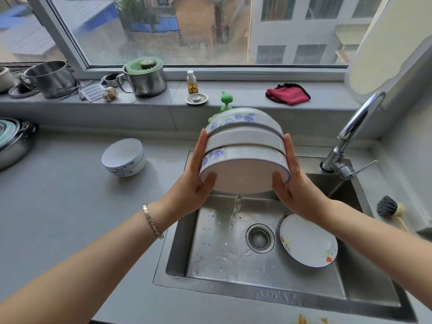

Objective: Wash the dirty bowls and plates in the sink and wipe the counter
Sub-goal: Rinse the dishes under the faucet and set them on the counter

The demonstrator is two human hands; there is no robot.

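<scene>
Head view: left hand [192,183] and right hand [298,186] clamp tilted bowls [243,157] over the sink [210,267]. Both grips squeeze the sides, likely draining water [237,208].

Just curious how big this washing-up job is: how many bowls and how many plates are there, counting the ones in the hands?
Bowls tipped over the sink, held between left hand and right hand: 3
Stacked bowls on the counter: 2
Plate in the sink: 1
Total: 6
</scene>
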